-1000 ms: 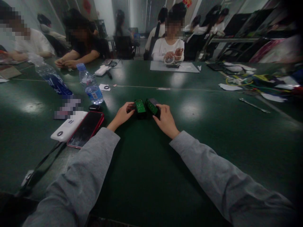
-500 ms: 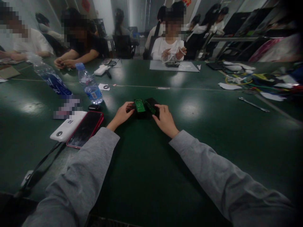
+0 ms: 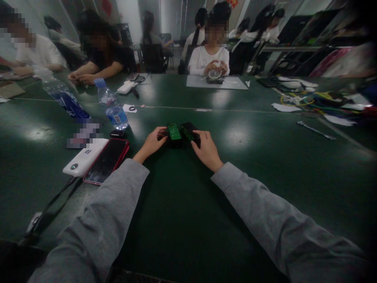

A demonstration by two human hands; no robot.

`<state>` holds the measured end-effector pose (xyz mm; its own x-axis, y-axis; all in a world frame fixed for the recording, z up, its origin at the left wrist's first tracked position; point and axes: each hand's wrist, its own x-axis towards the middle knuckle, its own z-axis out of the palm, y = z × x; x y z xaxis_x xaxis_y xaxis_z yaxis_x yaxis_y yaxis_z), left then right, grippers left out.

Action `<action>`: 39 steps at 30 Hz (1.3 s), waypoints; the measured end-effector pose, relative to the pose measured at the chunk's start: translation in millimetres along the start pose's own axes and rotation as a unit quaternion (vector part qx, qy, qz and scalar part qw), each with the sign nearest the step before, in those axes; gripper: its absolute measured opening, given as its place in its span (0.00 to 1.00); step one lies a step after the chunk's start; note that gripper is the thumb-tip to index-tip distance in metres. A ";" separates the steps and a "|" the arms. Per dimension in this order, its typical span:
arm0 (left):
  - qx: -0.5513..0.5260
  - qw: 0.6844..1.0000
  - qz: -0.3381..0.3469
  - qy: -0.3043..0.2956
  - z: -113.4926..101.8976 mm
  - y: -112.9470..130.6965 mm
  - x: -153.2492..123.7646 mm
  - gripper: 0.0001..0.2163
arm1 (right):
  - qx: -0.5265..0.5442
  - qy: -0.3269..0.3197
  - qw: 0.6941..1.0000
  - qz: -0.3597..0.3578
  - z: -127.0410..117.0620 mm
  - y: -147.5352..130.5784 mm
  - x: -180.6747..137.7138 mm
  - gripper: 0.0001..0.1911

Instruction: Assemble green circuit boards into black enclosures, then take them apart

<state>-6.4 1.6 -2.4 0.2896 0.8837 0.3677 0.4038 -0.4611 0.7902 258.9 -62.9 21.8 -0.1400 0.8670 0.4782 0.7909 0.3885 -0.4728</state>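
Two small black cases lie side by side near the middle of the dark green table. In the left case (image 3: 174,133), a green circuit board faces up. My left hand (image 3: 152,144) grips this case from its left side, fingers curled behind and thumb at the near edge. The right case (image 3: 189,129) is tilted, and a green board shows on its side towards the other one. My right hand (image 3: 207,152) has closed round its right end. A narrow dark gap separates the two cases, and my fingertips are partly hidden.
To the left are a red-edged phone (image 3: 107,161), a white power bank (image 3: 84,159) with a dark strap, a small black object (image 3: 117,134) and two bottles, one a clear water bottle (image 3: 113,108). A wrench (image 3: 315,130) and tangled cables (image 3: 312,98) lie right. Several people sit beyond.
The right case has turned slightly and shows less green board; my right thumb has shifted a little to the right. My left hand stays in place. Across the table, a person's hands have come together.
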 end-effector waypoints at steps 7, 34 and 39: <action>-0.002 1.000 -0.002 0.004 1.2 -0.5 0.6 0.19 | 0.007 0.006 1.000 -0.001 1.2 2.2 -0.7 0.22; 0.013 1.000 0.000 0.008 2.4 -3.5 1.2 0.20 | -0.109 0.048 0.991 -0.060 -1.7 -3.8 -2.0 0.21; 0.011 1.000 0.006 0.006 2.3 -6.8 1.7 0.20 | -0.115 0.038 0.990 -0.067 -2.1 -5.4 -2.7 0.21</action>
<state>-6.7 6.0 -8.3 0.2846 0.8793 0.3819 0.4195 -0.4725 0.7751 256.2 -68.0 24.6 -0.2154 0.7832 0.5833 0.8844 0.4097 -0.2235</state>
